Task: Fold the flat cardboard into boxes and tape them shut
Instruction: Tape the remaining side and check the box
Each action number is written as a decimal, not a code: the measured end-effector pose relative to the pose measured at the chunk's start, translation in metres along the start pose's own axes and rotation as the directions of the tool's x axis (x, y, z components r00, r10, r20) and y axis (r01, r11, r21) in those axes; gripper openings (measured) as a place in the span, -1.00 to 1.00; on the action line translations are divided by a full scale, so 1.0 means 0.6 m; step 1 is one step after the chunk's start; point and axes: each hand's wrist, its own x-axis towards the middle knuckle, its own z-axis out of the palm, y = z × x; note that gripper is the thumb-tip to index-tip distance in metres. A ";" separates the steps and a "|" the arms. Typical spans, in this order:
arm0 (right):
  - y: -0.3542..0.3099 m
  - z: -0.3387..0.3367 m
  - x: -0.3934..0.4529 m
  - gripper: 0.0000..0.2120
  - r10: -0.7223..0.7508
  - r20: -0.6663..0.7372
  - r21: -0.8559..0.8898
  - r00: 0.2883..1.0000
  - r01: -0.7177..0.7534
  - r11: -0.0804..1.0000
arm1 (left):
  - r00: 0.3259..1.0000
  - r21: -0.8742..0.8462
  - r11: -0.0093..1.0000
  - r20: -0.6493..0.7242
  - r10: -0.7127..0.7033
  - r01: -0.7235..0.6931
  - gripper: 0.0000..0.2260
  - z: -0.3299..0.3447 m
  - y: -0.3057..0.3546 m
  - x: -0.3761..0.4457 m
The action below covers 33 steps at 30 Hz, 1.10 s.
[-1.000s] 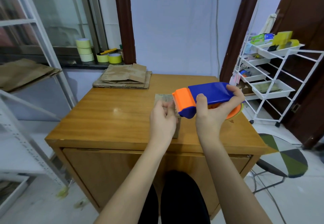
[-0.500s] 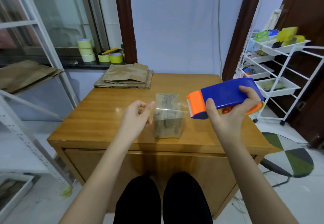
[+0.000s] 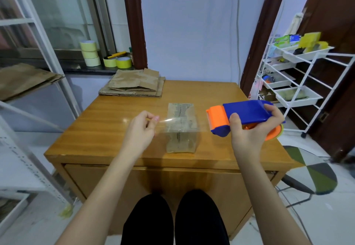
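Wooden bench (image 3: 107,129) fills mid-frame, person seated at its near edge. White wire cart (image 3: 299,83) off the bench's right side, its trays loaded with mixed items (too small to tell). Stack of flat cardboard (image 3: 134,86) on the far-left part of the bench, well apart from the hands. Folded box (image 3: 181,127) stands upright near the front edge, between the two hands, printed face up. Tape dispenser (image 3: 244,116), blue body with orange head, is held above the bench just right of the box; right hand (image 3: 251,133) has its grip wrapped round the body, thumb on the near side, fingers over the far end. Clear tape strip (image 3: 172,123) runs from the orange head leftward across the box top. Left hand (image 3: 141,131) pinches the strip's free end between thumb and fingertips, just left of the box. Tape rolls (image 3: 90,52) are stacked on the window sill behind.
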 end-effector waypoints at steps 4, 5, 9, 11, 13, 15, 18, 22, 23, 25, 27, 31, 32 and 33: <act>0.016 -0.012 -0.007 -0.34 -0.048 0.046 -0.084 0.998 0.051 0.995 | 0.996 0.035 0.998 0.078 0.044 -0.046 -0.86 -0.006 0.000 -0.002; 0.018 -0.013 -0.010 -0.35 -0.078 0.085 -0.112 0.993 0.087 0.990 | 0.996 0.040 0.998 0.076 0.053 -0.056 -0.84 -0.005 0.000 -0.001; 0.018 -0.007 -0.014 -0.43 -0.164 0.167 -0.165 0.972 0.191 0.968 | 0.998 0.060 0.997 0.010 0.056 -0.056 -0.76 0.002 -0.001 0.002; 0.015 -0.003 -0.011 -0.44 -0.194 0.161 -0.181 0.968 0.222 0.958 | 0.998 0.123 0.991 -0.014 0.058 -0.056 -0.77 0.004 -0.002 0.003; 0.012 0.002 -0.006 -0.44 -0.185 0.164 -0.202 0.969 0.217 0.955 | 0.998 0.156 0.986 -0.027 0.057 -0.052 -0.78 0.005 -0.004 0.004; 0.010 0.007 -0.005 -0.43 -0.195 0.181 -0.234 0.964 0.235 0.943 | 0.999 0.169 0.985 -0.029 0.046 -0.041 -0.78 0.005 -0.005 0.007; 0.011 0.010 -0.006 -0.42 -0.234 0.191 -0.286 0.953 0.282 0.916 | 0.999 0.193 0.981 -0.027 0.025 -0.019 -0.78 0.007 -0.007 0.012; 0.009 0.012 0.003 -0.44 -0.178 0.182 -0.312 0.967 0.229 0.922 | 0.999 0.219 0.976 -0.034 0.010 -0.002 -0.79 0.009 -0.012 0.019; 0.008 0.013 0.005 -0.44 -0.191 0.198 -0.325 0.961 0.249 0.912 | 0.999 0.223 0.975 -0.033 0.010 -0.002 -0.79 0.009 -0.013 0.021; 0.004 0.017 0.008 -0.44 -0.212 0.234 -0.356 0.949 0.286 0.890 | 0.999 0.230 0.973 -0.029 0.015 -0.008 -0.79 0.009 -0.015 0.023; 0.005 0.019 0.010 -0.44 -0.226 0.256 -0.386 0.940 0.314 0.867 | 1.000 0.240 0.971 -0.020 0.020 -0.015 -0.79 0.011 -0.017 0.024; 0.013 0.022 0.011 -0.45 -0.209 0.271 -0.409 0.940 0.309 0.859 | 1.000 0.263 0.965 -0.008 0.006 -0.004 -0.79 0.016 -0.024 0.025; 0.014 0.022 0.011 -0.45 -0.210 0.276 -0.409 0.938 0.312 0.857 | 1.000 0.267 0.964 -0.008 0.002 0.000 -0.78 0.017 -0.026 0.025; 0.015 0.023 0.011 -0.45 -0.211 0.282 -0.409 0.936 0.316 0.856 | 1.000 0.267 0.964 -0.007 -0.001 0.003 -0.78 0.018 -0.029 0.026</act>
